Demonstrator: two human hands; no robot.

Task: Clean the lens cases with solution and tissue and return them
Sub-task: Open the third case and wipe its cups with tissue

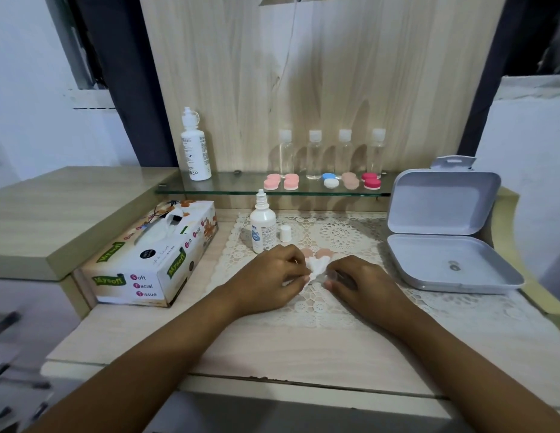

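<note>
My left hand (274,275) and my right hand (355,281) meet over the lace mat, fingers curled round a crumpled white tissue (317,266) between them. What else my right hand holds under its fingers is hidden. Just behind the hands lie peach lens case caps (323,253). A small solution bottle (262,228) stands open behind my left hand, its white cap (285,233) beside it. On the glass shelf (228,186) sit several lens cases: pink (281,181), blue and white (330,179), peach (350,180) and red (371,180).
A tissue box (153,257) lies at the left. A tall white bottle (196,145) and several clear bottles (314,154) stand on the shelf. An open grey case (450,245) sits at the right. The lace mat (341,232) covers the desk's middle.
</note>
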